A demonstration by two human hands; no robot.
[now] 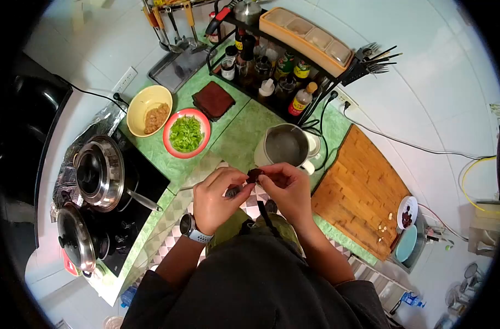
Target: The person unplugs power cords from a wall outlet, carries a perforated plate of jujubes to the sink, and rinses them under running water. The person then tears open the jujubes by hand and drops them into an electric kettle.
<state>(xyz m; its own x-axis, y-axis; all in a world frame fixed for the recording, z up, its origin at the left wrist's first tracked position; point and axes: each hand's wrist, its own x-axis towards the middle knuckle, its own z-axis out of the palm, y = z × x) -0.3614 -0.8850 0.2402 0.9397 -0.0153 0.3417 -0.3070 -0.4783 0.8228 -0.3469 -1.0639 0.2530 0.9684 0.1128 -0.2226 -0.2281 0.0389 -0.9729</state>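
Both hands meet in front of my body at the counter's edge. My left hand, with a watch on its wrist, pinches a small dark red piece between thumb and fingertips. From the other side, the fingertips of my right hand are closed on the same piece. It is too small and partly covered to tell its kind. Just beyond the right hand stands a white electric pot with its top uncovered. A red-rimmed plate of chopped green vegetable lies ahead of the left hand.
A yellow bowl holds pale brown meat. Lidded pans sit on the black stove at left. At right, a wooden cutting board adjoins a white dish with dark red pieces. A condiment rack and cords stand behind.
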